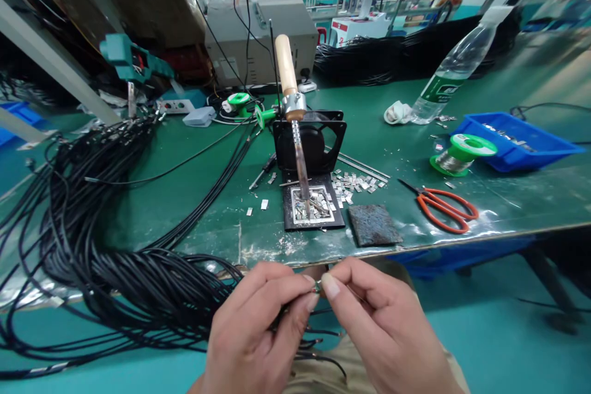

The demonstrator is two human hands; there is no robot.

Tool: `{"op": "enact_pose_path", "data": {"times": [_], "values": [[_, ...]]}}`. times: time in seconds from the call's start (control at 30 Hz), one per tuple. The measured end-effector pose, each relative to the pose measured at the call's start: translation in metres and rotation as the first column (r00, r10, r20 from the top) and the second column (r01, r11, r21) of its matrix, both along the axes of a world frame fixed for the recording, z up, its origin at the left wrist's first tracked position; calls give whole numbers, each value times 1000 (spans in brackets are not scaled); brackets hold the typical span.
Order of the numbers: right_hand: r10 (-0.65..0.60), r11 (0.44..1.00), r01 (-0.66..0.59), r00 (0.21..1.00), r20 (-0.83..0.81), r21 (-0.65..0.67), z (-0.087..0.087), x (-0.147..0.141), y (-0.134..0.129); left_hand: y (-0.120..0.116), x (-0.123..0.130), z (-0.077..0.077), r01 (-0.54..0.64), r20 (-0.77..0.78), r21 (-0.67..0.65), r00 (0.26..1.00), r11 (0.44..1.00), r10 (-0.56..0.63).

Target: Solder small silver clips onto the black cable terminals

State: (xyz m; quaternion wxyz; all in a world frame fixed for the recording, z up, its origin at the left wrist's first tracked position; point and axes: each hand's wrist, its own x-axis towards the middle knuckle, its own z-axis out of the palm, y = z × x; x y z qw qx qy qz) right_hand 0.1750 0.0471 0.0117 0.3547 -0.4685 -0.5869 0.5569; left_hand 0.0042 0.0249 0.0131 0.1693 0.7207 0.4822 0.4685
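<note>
- Your left grip (261,323) is closed, thumb and finger pinching a small greenish part (316,287).
- Your right grip (388,323) pinches its other end.
- You have it before the near edge of the surface (369,111), the soldering iron (287,68) beyond.

No legible lettering, the green label (442,90) on the bottle (468,50) too blurred.

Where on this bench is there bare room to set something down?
A broad bare patch of green tabletop lies between the black fan and the plastic bottle; a smaller one lies among the black cables at left. It is crowded around the metal pieces, the solder spool and the blue bin.
</note>
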Motion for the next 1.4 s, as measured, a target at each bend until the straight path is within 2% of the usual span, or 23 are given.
{"op": "enact_pose_path", "data": {"times": [0.37,0.6,0.77,0.93,1.17,1.4], "values": [[-23,1000,23,999,30,-4,-8,2,-3,-4,2,-5,-86,68,-65,994,994,90],[-23,1000,23,998,65,4,-11,2,5,6,-1,-2,-21,97,-174,995,984,38],[-46,999,45,997,63,18,-6,-4,15,15,-6,1,13,36,-102,999,995,-10],[-68,998,68,997,33,5,2,-7,27,24,-7,0,4,-38,-58,999,998,-6],[-108,994,109,992,58,-7,0,-9,35,33,0,-3,-80,57,-98,995,992,86],[-139,990,138,986,96,24,0,-11,46,42,3,-7,-117,69,-113,990,987,125]]}}
